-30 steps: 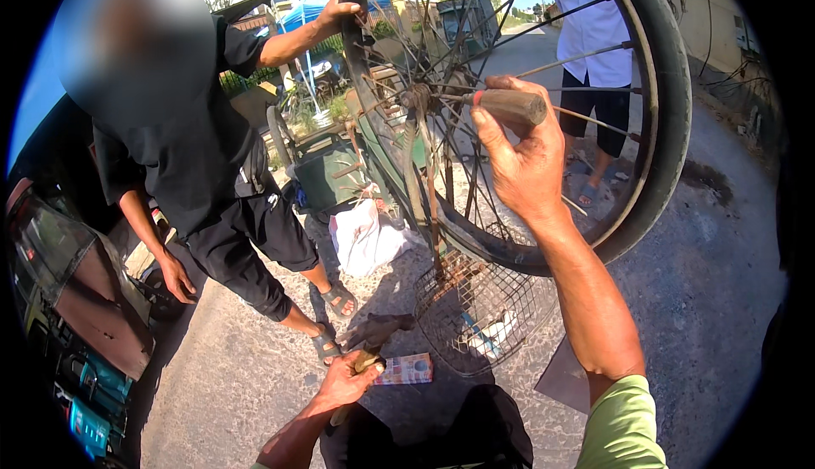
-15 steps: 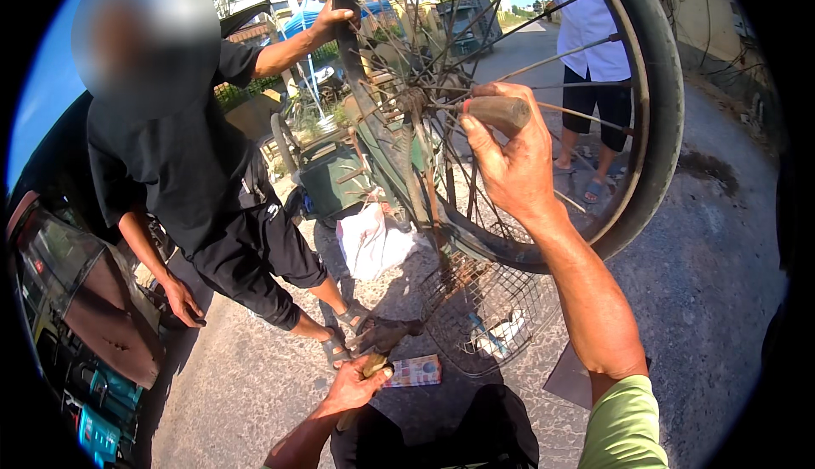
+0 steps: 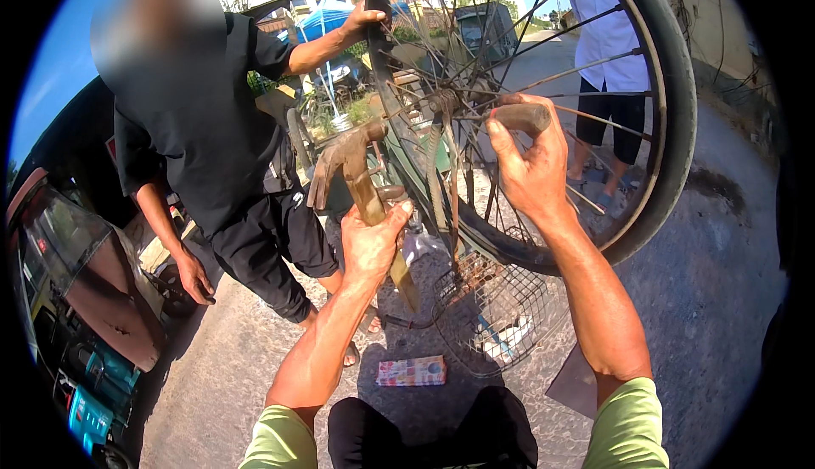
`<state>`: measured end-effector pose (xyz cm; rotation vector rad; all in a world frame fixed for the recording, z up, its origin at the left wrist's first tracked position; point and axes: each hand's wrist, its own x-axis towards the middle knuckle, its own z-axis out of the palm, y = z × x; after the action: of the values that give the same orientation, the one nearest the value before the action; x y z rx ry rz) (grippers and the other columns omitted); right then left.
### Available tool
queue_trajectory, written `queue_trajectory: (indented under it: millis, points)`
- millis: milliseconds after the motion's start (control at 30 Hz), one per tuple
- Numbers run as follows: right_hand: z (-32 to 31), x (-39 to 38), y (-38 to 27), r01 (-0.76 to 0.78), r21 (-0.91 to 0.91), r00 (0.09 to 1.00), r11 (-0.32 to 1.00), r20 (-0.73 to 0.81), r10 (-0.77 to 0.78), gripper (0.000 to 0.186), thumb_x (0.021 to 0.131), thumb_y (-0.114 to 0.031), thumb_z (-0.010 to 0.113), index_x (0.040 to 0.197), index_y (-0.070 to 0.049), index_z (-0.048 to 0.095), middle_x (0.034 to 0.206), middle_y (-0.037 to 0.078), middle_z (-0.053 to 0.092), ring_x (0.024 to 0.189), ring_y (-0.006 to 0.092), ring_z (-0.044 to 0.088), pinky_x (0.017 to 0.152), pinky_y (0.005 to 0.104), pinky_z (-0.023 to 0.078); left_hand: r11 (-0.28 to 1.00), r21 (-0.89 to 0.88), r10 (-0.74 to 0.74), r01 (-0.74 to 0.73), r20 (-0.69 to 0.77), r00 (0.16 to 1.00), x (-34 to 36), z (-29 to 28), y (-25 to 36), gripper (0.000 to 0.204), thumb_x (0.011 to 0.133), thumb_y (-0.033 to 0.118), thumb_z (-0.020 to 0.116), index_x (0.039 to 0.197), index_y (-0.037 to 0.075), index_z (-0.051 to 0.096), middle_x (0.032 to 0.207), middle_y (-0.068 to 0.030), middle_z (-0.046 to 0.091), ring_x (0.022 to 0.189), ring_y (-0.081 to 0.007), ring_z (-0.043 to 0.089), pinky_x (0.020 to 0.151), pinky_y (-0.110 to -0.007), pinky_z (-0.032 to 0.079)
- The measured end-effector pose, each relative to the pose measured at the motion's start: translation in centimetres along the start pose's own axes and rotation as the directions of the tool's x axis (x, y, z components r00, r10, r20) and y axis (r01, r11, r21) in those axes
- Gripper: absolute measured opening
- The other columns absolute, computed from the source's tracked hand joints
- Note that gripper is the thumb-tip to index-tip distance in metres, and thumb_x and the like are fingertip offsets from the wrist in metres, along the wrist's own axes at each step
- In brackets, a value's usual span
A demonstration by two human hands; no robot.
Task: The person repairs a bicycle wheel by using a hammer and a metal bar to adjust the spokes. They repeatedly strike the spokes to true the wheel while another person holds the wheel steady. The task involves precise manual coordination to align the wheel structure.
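Note:
My left hand (image 3: 369, 244) grips a claw hammer (image 3: 355, 157) by its wooden handle, raised head up, left of the bicycle wheel (image 3: 666, 129). My right hand (image 3: 531, 163) is closed round the wooden handle of a tool (image 3: 524, 116) pointing left toward the rusty hub (image 3: 443, 106); whether its tip touches cannot be told. The wheel is held up in the air, with a wire basket (image 3: 492, 308) below it. At the top left of the wheel, another person's hand (image 3: 363, 19) grips the tyre.
A person in black (image 3: 212, 146) stands at left, beside a dark vehicle (image 3: 102, 299). Someone in a white shirt (image 3: 603, 61) stands behind the wheel. On the pavement (image 3: 212, 393) lie a colourful printed packet (image 3: 412, 371) and a dark flat sheet (image 3: 573, 384).
My left hand has lifted the hammer from low near the ground up toward the hub. My right hand and its tool remain by the hub; the view has shifted slightly.

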<state>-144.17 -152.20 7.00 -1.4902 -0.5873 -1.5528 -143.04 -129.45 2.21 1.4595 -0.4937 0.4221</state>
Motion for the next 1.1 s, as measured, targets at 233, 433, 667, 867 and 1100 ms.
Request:
queue_trajectory:
  millis: [233,433,667,867,1100]
  points:
    - [-0.6,0.3,-1.5,0.040,-0.063,0.997,0.997,0.069,-0.036,0.016,0.088,-0.010,0.071,0.101,-0.003,0.064,0.106,0.012,0.061,0.095,0.0247,0.064,0.084,0.0354,0.051,0.979,0.061,0.194,-0.196,0.049,0.980,11.4,6.7,2.1,0.029,0.083,0.010,0.078,0.108,0.000,0.068,0.078,-0.0006,0.067,0.064,-0.0098,0.056,0.058,-0.030,0.046]
    - [-1.1,-0.1,-1.4,-0.026,-0.050,0.996,0.998,0.078,0.029,0.018,0.087,-0.010,0.071,0.100,-0.002,0.063,0.104,0.012,0.062,0.095,0.0269,0.064,0.085,0.0366,0.051,0.904,0.345,0.253,-0.252,0.045,0.967,11.3,7.2,2.1,0.024,0.087,0.023,0.074,0.093,0.000,0.071,0.068,-0.0077,0.066,0.063,-0.0171,0.059,0.063,-0.037,0.048]
    - [-0.9,-0.1,-1.3,-0.045,-0.017,0.997,0.999,0.058,0.046,0.021,0.087,-0.010,0.071,0.104,-0.001,0.062,0.102,0.012,0.061,0.093,0.0253,0.065,0.080,0.0352,0.054,0.918,0.368,0.176,-0.151,-0.034,0.984,12.8,6.9,1.3,0.037,0.086,0.034,0.075,0.097,-0.001,0.070,0.078,-0.0133,0.071,0.074,-0.0219,0.066,0.074,-0.037,0.051]
    - [-0.6,-0.1,-0.8,-0.044,-0.004,0.997,0.999,0.063,0.044,0.024,0.086,-0.010,0.072,0.106,-0.001,0.062,0.101,0.012,0.061,0.090,0.0251,0.065,0.077,0.0343,0.053,0.924,0.302,0.216,-0.236,0.098,0.972,11.7,6.4,1.2,0.034,0.086,0.029,0.077,0.102,0.000,0.070,0.086,-0.0077,0.072,0.078,-0.0158,0.063,0.075,-0.034,0.051]
    - [-0.9,-0.3,-0.6,-0.074,0.012,0.995,0.997,0.072,0.073,0.025,0.084,-0.008,0.073,0.106,0.000,0.062,0.103,0.012,0.062,0.093,0.0278,0.064,0.081,0.0362,0.052,0.896,0.370,0.227,-0.246,0.095,0.969,12.0,6.8,1.9,0.035,0.086,0.025,0.077,0.109,0.001,0.068,0.084,-0.0068,0.070,0.075,-0.0144,0.061,0.072,-0.033,0.050]
